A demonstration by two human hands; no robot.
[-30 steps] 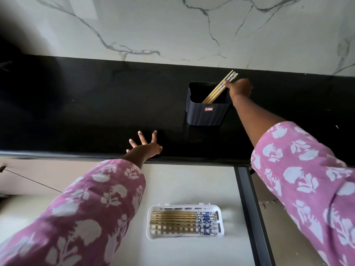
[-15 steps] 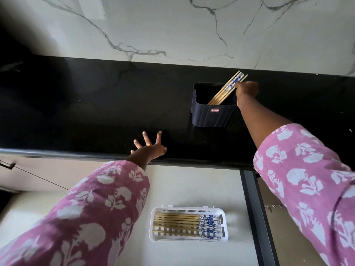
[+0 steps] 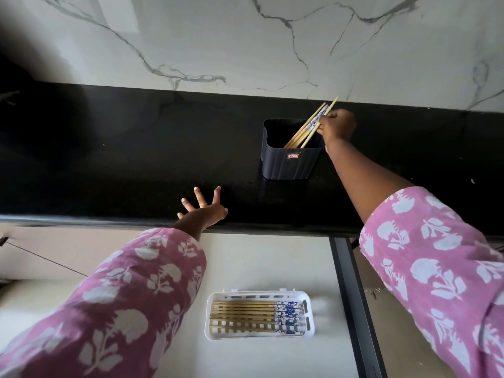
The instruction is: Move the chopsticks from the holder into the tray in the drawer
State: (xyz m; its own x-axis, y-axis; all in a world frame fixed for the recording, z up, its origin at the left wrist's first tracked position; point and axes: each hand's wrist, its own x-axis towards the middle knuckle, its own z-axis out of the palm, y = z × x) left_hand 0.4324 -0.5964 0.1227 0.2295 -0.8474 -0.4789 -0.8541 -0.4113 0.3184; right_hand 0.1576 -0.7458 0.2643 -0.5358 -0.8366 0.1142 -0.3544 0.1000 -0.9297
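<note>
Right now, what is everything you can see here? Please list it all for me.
wall: one, white marble with grey veins, behind the counter
counter: one, black, below the wall
holder: one, dark blue, on the counter
holder chopsticks: a few, pale wood with blue-white tops, leaning in the holder
drawer: one, cream, open below the counter
tray: one, white, in the drawer
tray chopsticks: several, same pattern, flat side by side in the tray
sleeves: two, pink with white flowers
left hand: fingers spread, at the counter's front edge
right hand: pinching the holder chopsticks' tops
</note>
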